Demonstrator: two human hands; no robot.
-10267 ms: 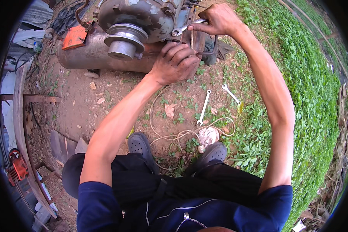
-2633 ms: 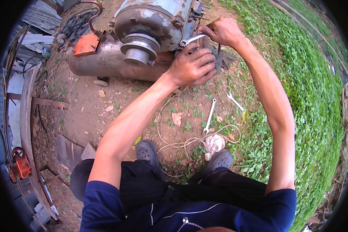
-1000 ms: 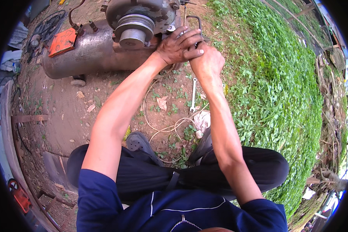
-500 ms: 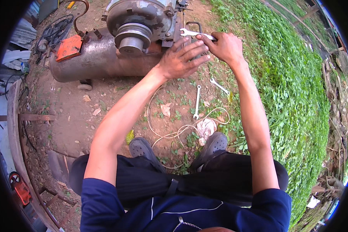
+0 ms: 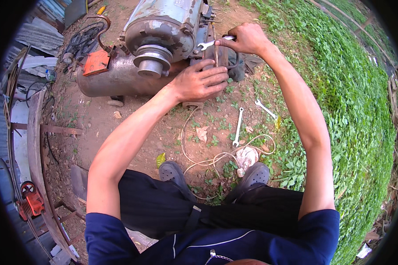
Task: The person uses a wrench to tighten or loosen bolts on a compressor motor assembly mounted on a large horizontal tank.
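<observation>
My right hand [image 5: 247, 40] is closed around an open-end wrench [image 5: 210, 43]. The wrench's jaw points left, close to the side of a grey electric motor [image 5: 163, 33] with worn paint; whether it touches a bolt I cannot tell. My left hand [image 5: 202, 82] lies at the right end of the rusty cylindrical tank [image 5: 119, 84] under the motor, its fingers extended and pointing right, holding nothing visible. A thin upright rod [image 5: 216, 53] stands between the two hands. On the motor's near end sits a double-groove pulley [image 5: 152, 59].
Two more wrenches, one upright [image 5: 239, 128] and one slanted [image 5: 266, 109], lie on the dirt. Near my feet are a looped pale cord [image 5: 208, 163] and a crumpled white bag [image 5: 246, 158]. An orange metal piece [image 5: 96, 62] rests on the tank. Green plants [image 5: 340, 132] cover the right side.
My left hand has lowered away from the wrench to the tank's end, its fingers closer together. My right hand has shifted slightly up and left with the wrench. The whole view has shifted.
</observation>
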